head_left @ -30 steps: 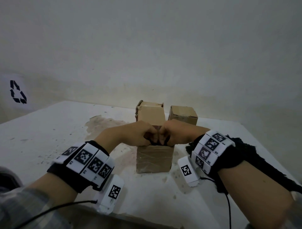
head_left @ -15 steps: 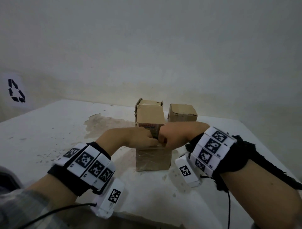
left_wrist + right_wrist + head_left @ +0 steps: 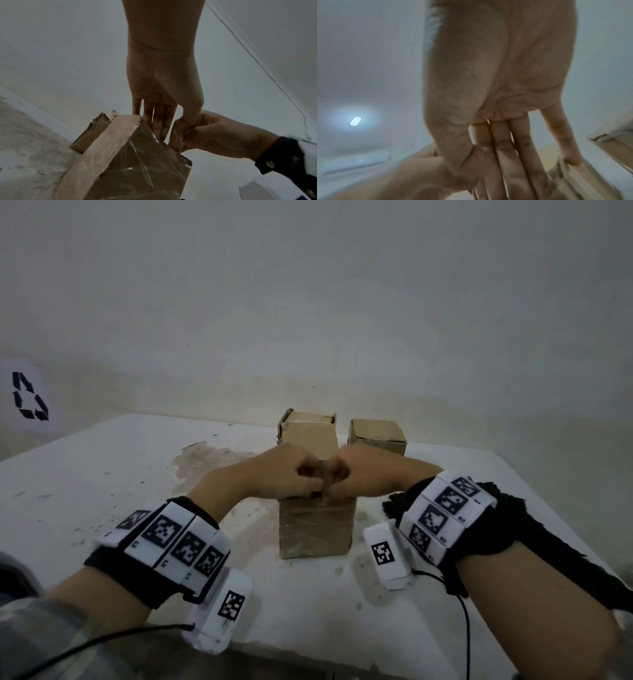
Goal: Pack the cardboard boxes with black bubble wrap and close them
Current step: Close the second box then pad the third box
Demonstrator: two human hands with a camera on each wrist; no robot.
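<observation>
We have both hands over the near box [image 3: 315, 529], which stands at the table's [image 3: 102, 474] near middle, with two more boxes [image 3: 310, 433] just behind it. Our left hand [image 3: 274, 477] and right hand [image 3: 363, 477] meet knuckle to knuckle above its open top. In the left wrist view the left fingers [image 3: 159, 121] run fairly straight down into the box mouth beside a raised flap [image 3: 109, 139], while the right hand [image 3: 214, 132] curls and pinches at the top edge; what exactly it pinches we cannot tell. A heap of black wrap [image 3: 513, 522] lies on the table to the right, partly behind our right wrist.

The box looks light and thin-walled, its near face covered in glossy tape, so it will likely slide or tip if we push sideways. The flaps should bend easily at their creases. We judge it best to hold the flaps near their free edges and press straight down. The wrap is soft and springy, and may push the flaps back up.
</observation>
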